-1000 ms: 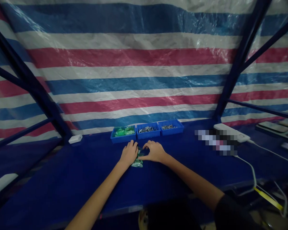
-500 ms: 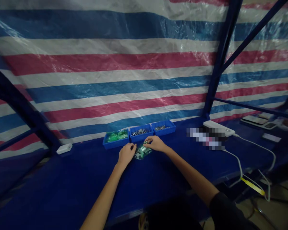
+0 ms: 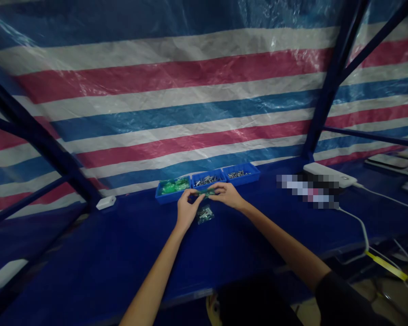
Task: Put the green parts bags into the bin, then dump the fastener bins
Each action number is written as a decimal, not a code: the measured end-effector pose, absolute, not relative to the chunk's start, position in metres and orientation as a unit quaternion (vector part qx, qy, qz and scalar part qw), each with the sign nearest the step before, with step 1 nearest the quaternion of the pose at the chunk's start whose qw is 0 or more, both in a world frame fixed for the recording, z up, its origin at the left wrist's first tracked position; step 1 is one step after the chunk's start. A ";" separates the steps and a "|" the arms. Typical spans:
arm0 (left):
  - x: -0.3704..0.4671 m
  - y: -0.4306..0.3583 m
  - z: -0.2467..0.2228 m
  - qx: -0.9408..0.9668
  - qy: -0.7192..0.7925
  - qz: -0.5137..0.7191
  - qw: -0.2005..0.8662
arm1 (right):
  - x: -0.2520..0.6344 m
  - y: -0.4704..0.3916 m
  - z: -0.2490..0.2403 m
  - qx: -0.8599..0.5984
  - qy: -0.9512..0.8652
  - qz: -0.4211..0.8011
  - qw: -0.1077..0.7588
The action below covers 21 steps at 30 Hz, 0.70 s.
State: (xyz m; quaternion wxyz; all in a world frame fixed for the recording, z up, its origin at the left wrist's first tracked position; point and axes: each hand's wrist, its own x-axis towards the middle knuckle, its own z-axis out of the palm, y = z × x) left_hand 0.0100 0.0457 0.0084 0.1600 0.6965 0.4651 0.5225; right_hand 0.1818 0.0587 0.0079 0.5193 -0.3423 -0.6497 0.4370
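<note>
A small green-tinted plastic bag (image 3: 206, 193) is pinched between my left hand (image 3: 188, 207) and my right hand (image 3: 228, 195), raised a little above the table. Both hands have thumb and fingers closed on its edges. Just below them on the blue table lies another small clear bag (image 3: 205, 214) with metal parts inside. Behind the hands stand a blue bin of green plastic bags (image 3: 172, 189), a middle blue bin of metal pieces (image 3: 208, 179) and a right blue bin of small metal parts (image 3: 241, 174). My fingers partly cover the middle bin's front.
On the blue table (image 3: 129, 253), a white adapter (image 3: 106, 202) sits at left. To the right are a white power strip (image 3: 329, 175) with cables and a blurred-out item (image 3: 306, 191). Blue frame posts and a striped tarpaulin (image 3: 190, 104) stand behind.
My hands have lifted off the table with a green bag held between them. The bag with metal parts now shows lying below them. The view has tilted down and shifted left.
</note>
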 end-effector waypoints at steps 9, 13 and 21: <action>0.013 0.035 0.004 0.807 0.433 0.400 -0.029 | 0.190 0.062 0.003 -0.373 -0.749 0.155 0.525; 0.014 0.040 -0.002 0.749 0.494 0.441 -0.004 | 0.189 0.065 -0.003 -0.394 -0.744 0.225 0.490; 0.001 0.047 0.010 0.694 0.517 0.501 0.018 | 0.192 0.072 -0.014 -0.425 -0.738 0.238 0.468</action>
